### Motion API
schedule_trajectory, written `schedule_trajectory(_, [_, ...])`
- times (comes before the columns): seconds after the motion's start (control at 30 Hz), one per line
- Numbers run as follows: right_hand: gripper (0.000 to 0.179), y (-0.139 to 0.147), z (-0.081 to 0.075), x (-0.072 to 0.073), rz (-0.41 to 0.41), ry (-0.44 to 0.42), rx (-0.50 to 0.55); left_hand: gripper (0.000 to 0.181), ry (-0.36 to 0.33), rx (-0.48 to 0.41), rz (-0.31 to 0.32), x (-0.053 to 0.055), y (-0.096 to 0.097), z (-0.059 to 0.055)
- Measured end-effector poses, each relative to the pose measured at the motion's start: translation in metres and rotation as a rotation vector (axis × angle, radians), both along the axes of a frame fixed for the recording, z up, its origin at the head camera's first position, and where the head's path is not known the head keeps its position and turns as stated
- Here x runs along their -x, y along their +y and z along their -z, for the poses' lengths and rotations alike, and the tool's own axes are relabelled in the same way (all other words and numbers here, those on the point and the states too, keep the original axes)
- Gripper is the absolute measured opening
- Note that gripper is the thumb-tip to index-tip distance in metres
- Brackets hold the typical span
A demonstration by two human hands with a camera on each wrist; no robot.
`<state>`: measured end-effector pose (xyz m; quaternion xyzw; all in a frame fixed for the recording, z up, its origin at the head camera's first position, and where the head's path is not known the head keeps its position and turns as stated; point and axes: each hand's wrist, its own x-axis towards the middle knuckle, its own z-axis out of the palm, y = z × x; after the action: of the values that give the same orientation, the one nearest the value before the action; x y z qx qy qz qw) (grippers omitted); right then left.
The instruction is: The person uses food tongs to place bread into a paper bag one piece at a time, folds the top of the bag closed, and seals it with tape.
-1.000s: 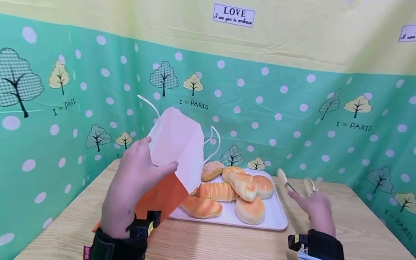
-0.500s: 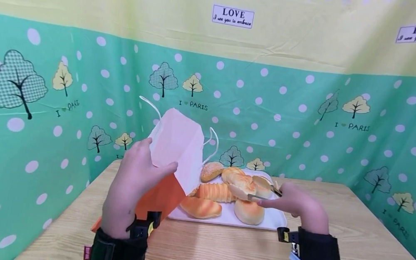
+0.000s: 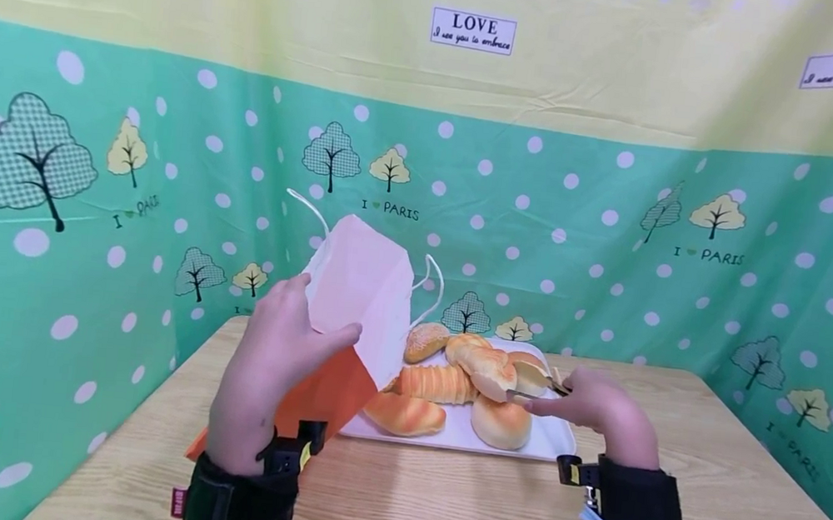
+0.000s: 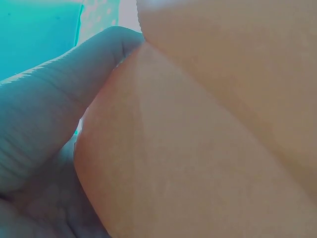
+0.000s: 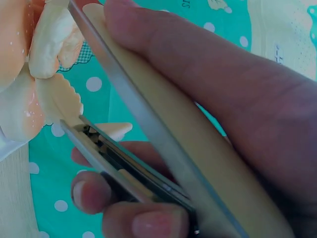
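Observation:
In the head view my left hand (image 3: 267, 363) grips an orange paper bag (image 3: 361, 288) with a pale inside and white cord handles. The bag is tilted, its mouth facing me and the tray. The left wrist view shows my thumb (image 4: 64, 79) along the bag's edge. With my right hand (image 3: 598, 407) I hold a pair of bread tongs (image 5: 143, 109). Their tips are at the right end of an elongated bread roll (image 3: 485, 365) on top of the pile. A round bun (image 3: 501, 423) lies just below the tongs. Whether the tips press the roll is unclear.
A white tray (image 3: 553, 442) bears several breads, among them a ridged roll (image 3: 437, 384), a long bun (image 3: 405, 415) and a sugared bun (image 3: 426, 343). It stands on a wooden table (image 3: 453, 506). A printed green and yellow curtain (image 3: 530, 179) hangs behind and on both sides.
My right hand has swung the tongs left from beside the tray to the elongated roll, and the tips have come closer together. My left hand and the bag have stayed nearly still.

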<state>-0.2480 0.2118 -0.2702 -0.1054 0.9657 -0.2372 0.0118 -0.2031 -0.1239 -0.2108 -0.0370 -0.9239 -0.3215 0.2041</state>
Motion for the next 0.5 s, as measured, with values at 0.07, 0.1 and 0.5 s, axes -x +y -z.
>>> schedule_trajectory(0.07, [0.059,0.010,-0.004,-0.003,0.138,-0.084,-0.071,0.087,0.001,-0.001,0.004,0.000,0.000,0.000])
schedule_trajectory(0.1, [0.062,0.015,-0.002,0.001,0.134,-0.085,-0.068,0.087,0.002,-0.002,0.006,0.000,0.000,0.000])
schedule_trajectory(0.5, [0.071,-0.004,-0.032,-0.012,0.273,0.396,0.084,0.086,0.012,-0.002,0.018,0.001,0.001,0.000])
